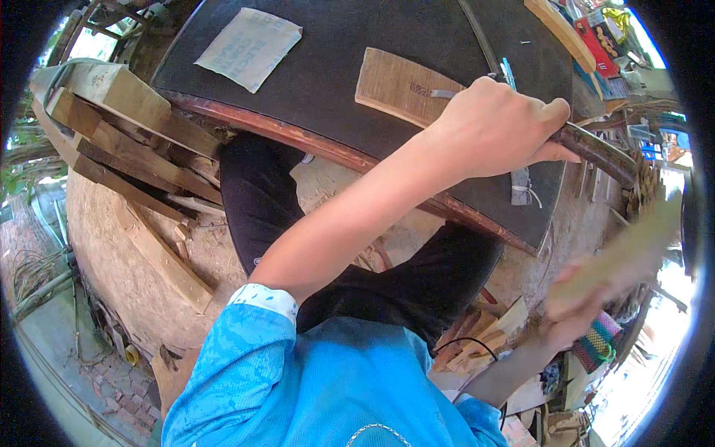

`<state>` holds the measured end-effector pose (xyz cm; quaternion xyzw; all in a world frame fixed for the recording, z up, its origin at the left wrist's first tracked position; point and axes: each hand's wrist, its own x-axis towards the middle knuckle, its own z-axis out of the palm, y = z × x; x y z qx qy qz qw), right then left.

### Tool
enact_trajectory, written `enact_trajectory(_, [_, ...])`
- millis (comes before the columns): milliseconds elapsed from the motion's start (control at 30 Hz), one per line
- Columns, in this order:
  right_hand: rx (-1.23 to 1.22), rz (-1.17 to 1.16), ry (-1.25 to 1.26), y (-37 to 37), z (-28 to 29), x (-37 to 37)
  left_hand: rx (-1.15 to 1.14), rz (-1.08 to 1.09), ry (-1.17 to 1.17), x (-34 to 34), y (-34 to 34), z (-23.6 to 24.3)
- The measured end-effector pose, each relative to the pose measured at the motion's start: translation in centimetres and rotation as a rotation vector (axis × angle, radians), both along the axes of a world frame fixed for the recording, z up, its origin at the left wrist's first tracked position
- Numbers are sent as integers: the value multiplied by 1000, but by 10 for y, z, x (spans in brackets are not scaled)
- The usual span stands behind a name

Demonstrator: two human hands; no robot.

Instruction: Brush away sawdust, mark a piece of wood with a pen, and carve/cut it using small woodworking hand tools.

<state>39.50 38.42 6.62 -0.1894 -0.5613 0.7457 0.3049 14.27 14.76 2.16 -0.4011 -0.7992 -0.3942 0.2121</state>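
Note:
My left hand (503,127) grips a dark round bar (611,156) above the black tabletop (320,52). Just beside and partly behind that hand lies a flat wooden board (383,82), with a narrow grey metal piece (443,94) on it. A grey strip tied with white string (521,194) shows below the bar, near the table's edge. At the lower right, my right hand (566,305) is closed on a blurred block of wood (618,253), held off to the side of the table. What lies under my left fingers is hidden.
A paper sheet (247,46) lies at the table's upper left. Stacked timber (141,141) leans left of my legs, with a loose plank (175,264) below. A red tool case (596,45) and wood (558,30) sit top right. Offcuts (484,339) and a woven bag (596,343) lie lower right.

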Motion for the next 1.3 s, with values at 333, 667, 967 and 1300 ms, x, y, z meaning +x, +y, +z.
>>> enact_trajectory(333, [168,-40,63,-4,23,-26,-7,23,1,0,0,2])
enact_trajectory(667, [156,-58,87,-12,27,-40,4,57,17,-3,-1,0])
enact_trajectory(967, [238,55,-300,-9,6,-29,-9,113,11,-6,-5,-2])
enact_trajectory(1300, [191,130,-342,-18,-18,-22,6,122,36,-6,-11,-8])
